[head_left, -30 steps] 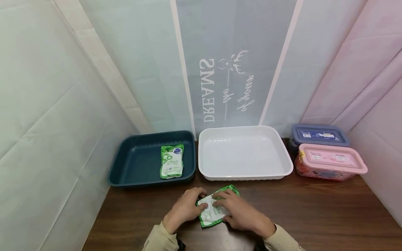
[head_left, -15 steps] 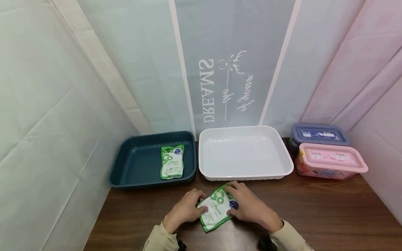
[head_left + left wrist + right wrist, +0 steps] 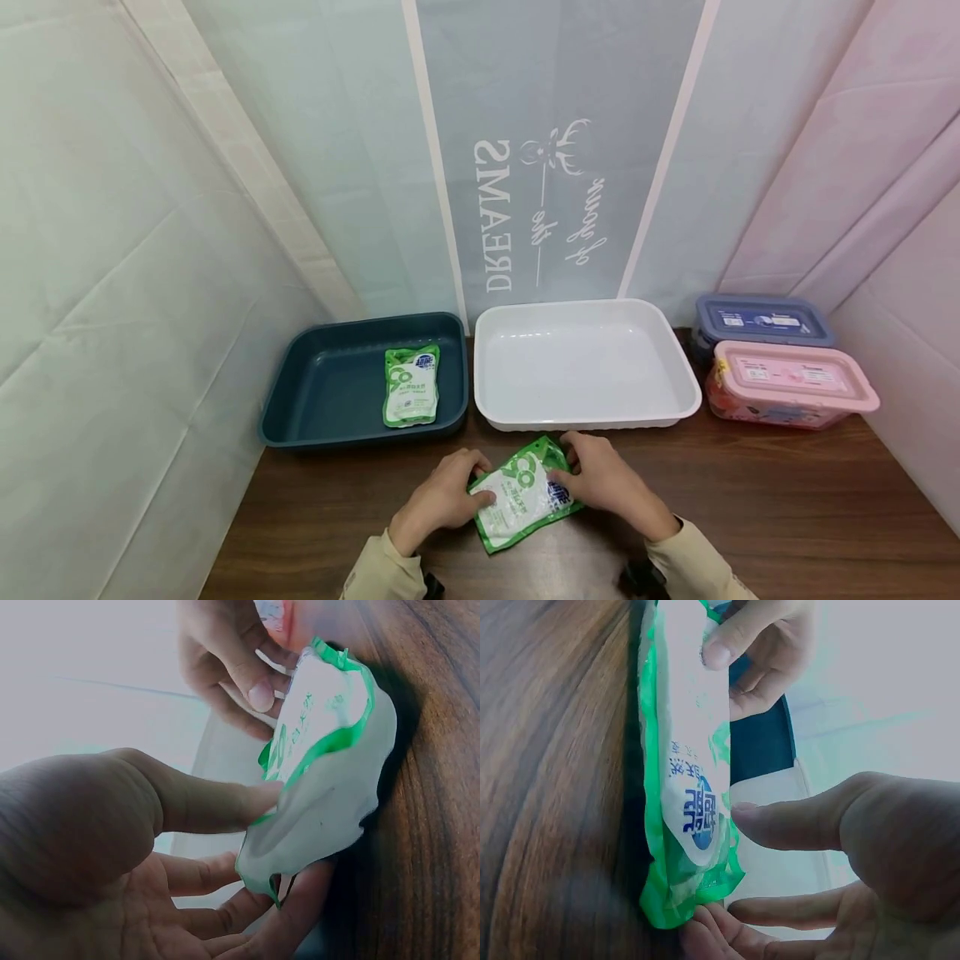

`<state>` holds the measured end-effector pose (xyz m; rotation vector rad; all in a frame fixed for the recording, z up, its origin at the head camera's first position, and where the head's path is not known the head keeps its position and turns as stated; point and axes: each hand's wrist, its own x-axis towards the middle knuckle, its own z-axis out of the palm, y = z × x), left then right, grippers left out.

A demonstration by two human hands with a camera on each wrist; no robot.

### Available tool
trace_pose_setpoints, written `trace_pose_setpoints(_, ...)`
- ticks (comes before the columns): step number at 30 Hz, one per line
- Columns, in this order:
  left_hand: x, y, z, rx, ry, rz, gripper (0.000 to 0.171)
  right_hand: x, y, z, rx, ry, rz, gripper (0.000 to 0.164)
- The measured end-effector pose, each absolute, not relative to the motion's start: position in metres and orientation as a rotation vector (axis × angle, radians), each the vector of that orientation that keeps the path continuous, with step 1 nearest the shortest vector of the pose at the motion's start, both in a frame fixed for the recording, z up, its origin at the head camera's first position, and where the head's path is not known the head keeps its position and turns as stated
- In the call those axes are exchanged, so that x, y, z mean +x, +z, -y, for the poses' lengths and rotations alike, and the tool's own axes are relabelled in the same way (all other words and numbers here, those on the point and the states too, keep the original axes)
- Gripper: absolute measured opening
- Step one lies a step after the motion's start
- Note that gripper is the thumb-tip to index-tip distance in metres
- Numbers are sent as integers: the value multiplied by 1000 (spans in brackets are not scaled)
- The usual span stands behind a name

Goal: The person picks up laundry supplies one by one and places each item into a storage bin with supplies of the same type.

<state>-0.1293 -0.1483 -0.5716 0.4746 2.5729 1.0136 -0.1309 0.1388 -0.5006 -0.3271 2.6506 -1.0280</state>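
While the left hand (image 3: 442,496) stays where it was, the right hand (image 3: 606,479) has slid outward over the last second. Where its fingers earlier lay across the printed face of the glossy green-and-white plastic pouch (image 3: 519,502), they now curl round the end farther from the left hand, leaving the blue logo (image 3: 558,492) in sight. The pouch lies slantwise between the two hands, printed face up. The left hand pinches its near end, thumb above and fingers beneath; the right thumb lies over the other end, though how firmly it presses I cannot tell. Nor can I tell whether the whole underside rests on the brown wood-grain tabletop (image 3: 787,500).

For the work in hand, I take this shift as an adjusted hold: the pouch now seems supported at both ends instead of covered by one palm.

Beyond the left hand stands a dark teal rectangular tray (image 3: 322,392), with a second green-and-white plastic pouch (image 3: 411,390) inside. Just beyond the right hand is a white glossy rectangular tray (image 3: 583,367). Well to the right of both hands sit a pink-lidded plastic box (image 3: 795,379) and, behind it, a blue-lidded plastic box (image 3: 765,321).
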Motion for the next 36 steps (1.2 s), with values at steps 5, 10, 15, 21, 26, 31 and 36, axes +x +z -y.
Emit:
trace_pose_setpoints(5, -135, -584, 153, 468, 992, -2562, 27, -132, -503, -141, -323, -1087, -2578, 42)
trace_pose_setpoints(10, -133, -562, 152, 437, 1056, -2466, 29, -131, -502, -142, -358, -1130, -2577, 34)
trace_pose_setpoints(15, -136, -560, 154, 372, 1105, -2366, 32, -132, -502, -144, -366, -1127, -2559, 33)
trace_pose_setpoints(21, -150, -599, 166, 378, 1152, -2262, 41, -135, -501, -149, -455, -1137, -2498, 43)
trace_pose_setpoints(26, -154, -609, 169, 415, 1178, -2195, 41, -137, -498, -152, -520, -1195, -2410, 45)
trace_pose_setpoints(31, -144, -577, 162, 442, 1173, -2166, 43, -137, -494, -154, -559, -1252, -2371, 43)
trace_pose_setpoints(36, -128, -517, 152, 448, 1209, -2068, 43, -138, -487, -156, -555, -1358, -2264, 43)
